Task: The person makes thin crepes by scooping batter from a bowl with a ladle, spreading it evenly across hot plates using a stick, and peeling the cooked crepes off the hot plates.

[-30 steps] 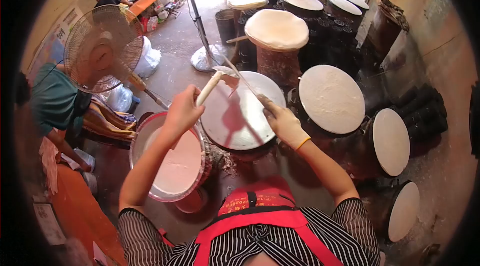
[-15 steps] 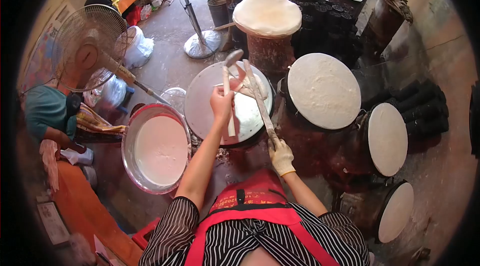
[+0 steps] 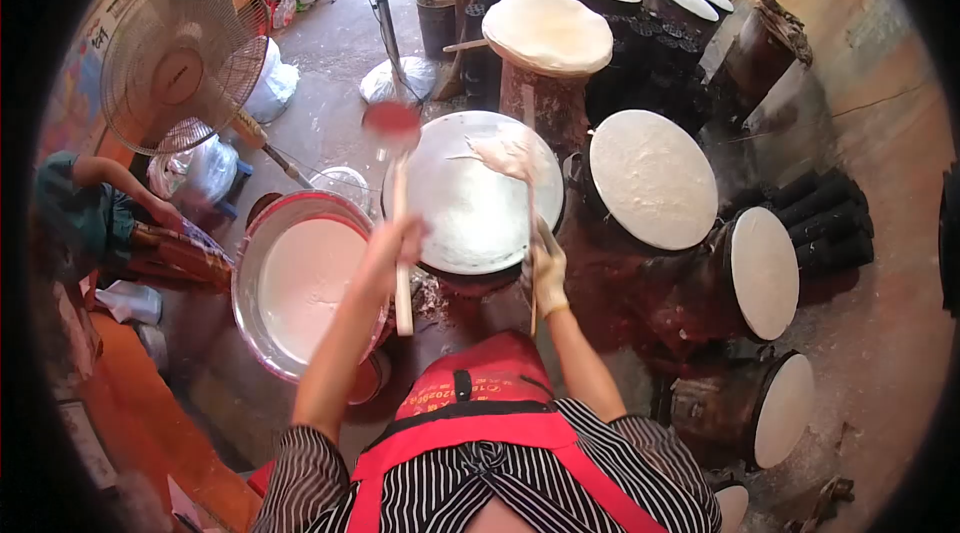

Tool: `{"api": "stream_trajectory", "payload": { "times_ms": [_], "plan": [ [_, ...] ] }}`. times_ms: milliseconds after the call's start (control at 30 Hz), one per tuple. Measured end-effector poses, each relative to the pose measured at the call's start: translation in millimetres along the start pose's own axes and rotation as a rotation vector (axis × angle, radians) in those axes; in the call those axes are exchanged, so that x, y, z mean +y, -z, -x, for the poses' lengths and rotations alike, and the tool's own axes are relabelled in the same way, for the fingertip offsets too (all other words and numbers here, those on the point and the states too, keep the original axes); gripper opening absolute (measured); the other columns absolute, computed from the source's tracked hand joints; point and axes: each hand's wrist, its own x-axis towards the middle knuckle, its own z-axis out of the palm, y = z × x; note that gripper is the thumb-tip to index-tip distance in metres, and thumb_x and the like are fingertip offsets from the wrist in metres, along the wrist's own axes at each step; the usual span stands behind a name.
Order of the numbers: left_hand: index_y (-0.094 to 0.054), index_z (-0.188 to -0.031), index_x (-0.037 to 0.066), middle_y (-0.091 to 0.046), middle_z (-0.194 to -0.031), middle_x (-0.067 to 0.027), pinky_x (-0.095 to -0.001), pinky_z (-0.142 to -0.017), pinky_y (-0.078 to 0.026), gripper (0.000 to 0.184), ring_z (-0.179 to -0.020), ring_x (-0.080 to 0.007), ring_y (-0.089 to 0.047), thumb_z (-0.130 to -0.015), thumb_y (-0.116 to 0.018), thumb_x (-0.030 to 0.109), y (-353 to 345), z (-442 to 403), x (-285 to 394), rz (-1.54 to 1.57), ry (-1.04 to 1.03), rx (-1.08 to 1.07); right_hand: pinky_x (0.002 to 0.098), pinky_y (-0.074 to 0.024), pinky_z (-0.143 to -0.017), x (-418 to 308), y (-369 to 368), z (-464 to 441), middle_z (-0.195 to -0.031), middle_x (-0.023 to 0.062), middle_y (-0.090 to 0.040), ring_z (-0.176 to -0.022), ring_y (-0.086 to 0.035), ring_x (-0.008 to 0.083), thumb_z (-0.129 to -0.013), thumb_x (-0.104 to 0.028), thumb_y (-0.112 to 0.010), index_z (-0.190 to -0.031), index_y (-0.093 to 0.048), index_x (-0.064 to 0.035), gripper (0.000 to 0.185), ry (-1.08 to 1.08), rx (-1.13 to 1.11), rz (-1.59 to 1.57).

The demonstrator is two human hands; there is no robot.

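My bare left hand (image 3: 397, 241) is closed round the pale handle of a ladle (image 3: 401, 288), whose reddish head is smeared by motion at the griddle's left rim. In a whitish glove, my right hand (image 3: 546, 273) grips a long flat wooden stick (image 3: 531, 198), seen nearly edge-on above the right side of the round griddle (image 3: 450, 228). A crumpled scrap of white batter (image 3: 505, 155) lies on the griddle's far part, against the stick. Left of the griddle stands a large basin (image 3: 243, 305) of white batter (image 3: 308, 283).
A stack of round flatbreads (image 3: 548, 33) rests on a drum ahead. Several griddles covered in white sheets, one being a near griddle (image 3: 655, 178), curve round the right. A floor fan (image 3: 182, 78) and a seated person (image 3: 85, 218) are at left; dark briquettes (image 3: 830, 223) lie at right.
My left hand has swung left and nearer to me with the ladle. The stick has turned more upright in my right hand. White batter on the griddle's right side is now gathered into a scrap.
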Motion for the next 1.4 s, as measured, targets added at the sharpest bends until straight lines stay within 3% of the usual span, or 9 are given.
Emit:
{"api": "stream_trajectory", "payload": {
  "times_ms": [267, 300, 433, 700, 733, 967, 1033, 1100, 1400],
  "plan": [
    [-0.045, -0.095, 0.012, -0.041, -0.064, 0.0038, -0.0178, -0.036, -0.024, 0.015, -0.044, -0.0025, -0.034, -0.095, -0.06, 0.015, 54, 134, -105, 0.312, 0.1, 0.337, 0.027, -0.0291, -0.033, 72, -79, -13, -0.059, -0.0063, -0.038, -0.037, -0.031, 0.0085, -0.098, -0.02, -0.055, -0.135, -0.054, -0.0287, 0.038, 0.136, 0.232, 0.028],
    [-0.045, -0.095, 0.012, -0.042, -0.066, 0.0031, -0.0176, -0.036, -0.025, 0.015, -0.045, -0.0025, -0.035, -0.095, -0.06, 0.015, 57, 142, -105, 0.323, 0.094, 0.373, 0.0245, -0.0329, -0.035, 59, -96, -19, -0.096, -0.0028, -0.063, -0.043, -0.038, 0.0062, -0.1, -0.017, -0.053, -0.132, -0.059, -0.0281, 0.035, 0.054, 0.241, -0.034],
    [-0.047, -0.098, 0.011, -0.048, -0.073, 0.0006, -0.0159, -0.036, -0.026, 0.015, -0.047, -0.0026, -0.038, -0.094, -0.062, 0.013, 74, 152, -113, 0.397, 0.096, 0.411, 0.0263, -0.0284, -0.032, 28, -119, -34, -0.058, -0.0031, -0.041, -0.037, -0.035, 0.0095, -0.099, -0.021, -0.052, -0.138, -0.051, -0.0195, 0.038, 0.067, 0.013, 0.276],
    [-0.046, -0.092, 0.012, -0.048, -0.068, 0.0015, -0.0165, -0.039, -0.028, 0.018, -0.047, -0.0029, -0.039, -0.094, -0.064, 0.014, 104, 157, -137, 0.449, 0.188, 0.365, 0.0238, -0.0364, -0.042, 38, -15, 6, -0.086, -0.0022, -0.061, -0.048, -0.041, 0.005, -0.097, -0.013, -0.058, -0.135, -0.057, -0.0125, 0.038, 0.233, 0.201, 0.28],
    [-0.044, -0.09, 0.012, -0.046, -0.065, 0.0026, -0.0168, -0.038, -0.029, 0.02, -0.046, -0.003, -0.039, -0.094, -0.063, 0.014, 102, 157, -137, 0.43, 0.199, 0.371, 0.026, -0.0291, -0.033, 38, -16, 10, -0.056, -0.0061, -0.04, -0.037, -0.032, 0.0062, -0.099, -0.024, -0.055, -0.135, -0.056, -0.0257, 0.036, 0.179, 0.178, 0.305],
    [-0.045, -0.084, 0.012, -0.041, -0.059, 0.0052, -0.0185, -0.038, -0.03, 0.022, -0.044, -0.0038, -0.039, -0.093, -0.065, 0.017, 73, 156, -138, 0.417, 0.262, 0.352, 0.0228, -0.0345, -0.038, 18, -75, -25, -0.059, -0.0047, -0.049, -0.043, -0.042, 0.005, -0.099, -0.024, -0.054, -0.134, -0.057, -0.0148, 0.037, 0.056, -0.196, 0.34],
    [-0.046, -0.082, 0.011, -0.038, -0.057, 0.007, -0.0199, -0.039, -0.03, 0.022, -0.043, -0.0045, -0.037, -0.093, -0.064, 0.018, 53, 154, -138, 0.409, 0.239, 0.381, 0.0229, -0.0373, -0.047, 12, -69, -31, -0.066, -0.004, -0.05, -0.054, -0.046, 0.0048, -0.098, -0.022, -0.054, -0.134, -0.057, -0.0111, 0.037, 0.455, -0.343, 0.558],
    [-0.047, -0.083, 0.01, -0.04, -0.059, 0.0051, -0.022, -0.041, -0.034, 0.02, -0.046, -0.0071, -0.04, -0.092, -0.063, 0.016, 42, 149, -146, 0.469, 0.241, 0.377, 0.0206, -0.0458, -0.068, -46, -42, -6, -0.096, 0.0024, -0.064, -0.078, -0.055, 0.008, -0.096, -0.013, -0.058, -0.133, -0.056, -0.0012, 0.039, -0.212, -0.44, 0.475],
    [-0.049, -0.091, 0.007, -0.049, -0.071, -0.0023, -0.0256, -0.047, -0.042, 0.011, -0.056, -0.0124, -0.049, -0.091, -0.06, 0.006, -23, 126, -181, 0.706, 0.196, 0.535, 0.0199, -0.0421, -0.06, -47, 4, -94, -0.09, 0.0024, -0.064, -0.067, -0.05, 0.0055, -0.096, -0.021, -0.06, -0.134, -0.056, -0.005, 0.041, 0.049, -0.441, 0.565]
  ]
}}
